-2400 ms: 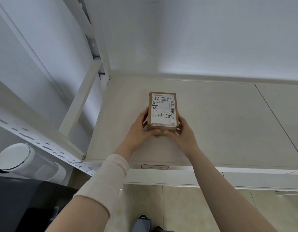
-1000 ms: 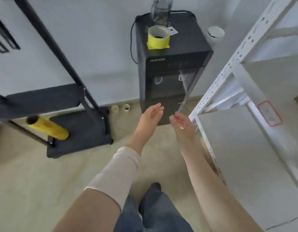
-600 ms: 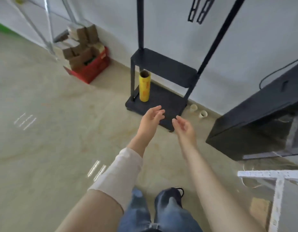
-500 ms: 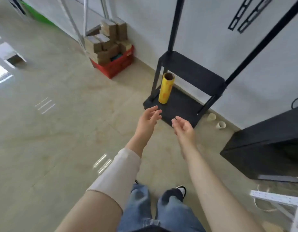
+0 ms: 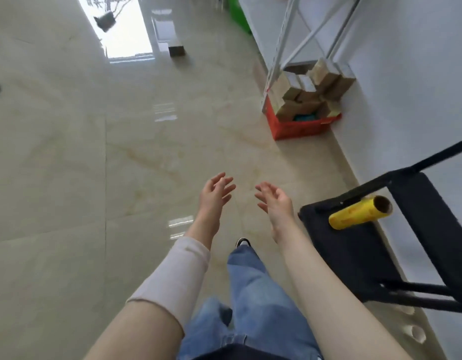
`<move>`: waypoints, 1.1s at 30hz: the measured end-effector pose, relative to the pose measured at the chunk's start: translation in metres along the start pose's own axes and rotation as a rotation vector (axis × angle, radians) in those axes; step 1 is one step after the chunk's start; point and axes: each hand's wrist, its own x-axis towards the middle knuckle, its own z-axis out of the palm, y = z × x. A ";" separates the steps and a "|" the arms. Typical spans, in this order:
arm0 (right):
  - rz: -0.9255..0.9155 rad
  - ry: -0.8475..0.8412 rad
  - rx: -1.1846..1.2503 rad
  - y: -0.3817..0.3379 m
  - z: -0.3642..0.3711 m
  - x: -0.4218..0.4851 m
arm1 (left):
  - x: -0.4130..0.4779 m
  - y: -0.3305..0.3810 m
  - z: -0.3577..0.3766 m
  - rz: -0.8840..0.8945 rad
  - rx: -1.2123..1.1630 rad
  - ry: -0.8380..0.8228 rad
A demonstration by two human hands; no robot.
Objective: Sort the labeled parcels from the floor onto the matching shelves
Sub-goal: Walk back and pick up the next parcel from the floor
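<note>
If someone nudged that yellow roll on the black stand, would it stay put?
Probably not. The yellow roll is a cylinder that seems to lie on its side on the black stand, so it would likely roll. Its open hollow core suggests it is fairly light and easy to shift.

Brown cardboard parcels (image 5: 306,93) lie heaped in a red crate (image 5: 297,127) against the wall.

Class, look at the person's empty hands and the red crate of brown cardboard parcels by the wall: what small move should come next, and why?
Probably a step forward towards the red plastic crate, reaching for a top brown cardboard parcel. The left hand and right hand are open and hold nothing, and the crate lies ahead, out of arm's reach, beside the white metal shelf frame.
</note>
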 end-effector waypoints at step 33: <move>0.192 -0.310 0.101 -0.317 0.545 0.532 | 0.620 0.434 -0.126 0.040 -0.345 0.253</move>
